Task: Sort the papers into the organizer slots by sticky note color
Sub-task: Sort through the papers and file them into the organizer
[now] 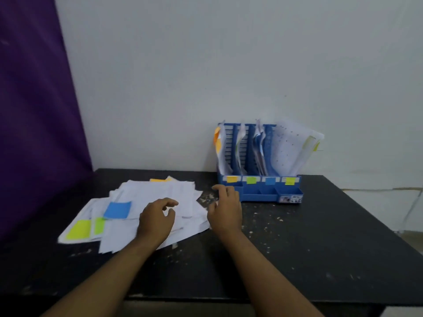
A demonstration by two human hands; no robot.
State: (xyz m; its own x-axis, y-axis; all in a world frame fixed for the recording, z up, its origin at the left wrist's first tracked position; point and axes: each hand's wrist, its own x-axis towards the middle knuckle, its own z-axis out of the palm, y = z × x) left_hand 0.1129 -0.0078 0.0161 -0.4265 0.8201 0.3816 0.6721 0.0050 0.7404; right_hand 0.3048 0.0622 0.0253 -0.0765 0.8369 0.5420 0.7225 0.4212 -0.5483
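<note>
A loose pile of white papers (158, 195) lies on the black table (297, 248), left of centre. Its sheets carry a blue sticky note (117, 210), a yellow-green note (79, 229), a green note (99, 225) and an orange note (158, 180) at the far edge. The blue organizer (258, 191) stands by the wall with papers in its slots; its front bears orange, green, blue and yellow labels. My left hand (158, 219) hovers over the pile with fingers loosely curled, holding nothing. My right hand (225, 210) hangs at the pile's right edge, fingers relaxed, empty.
A purple curtain (34, 110) hangs at the left, and a white wall (229, 65) stands behind the table. Small pale specks litter the tabletop. The table's right and front edges are in view.
</note>
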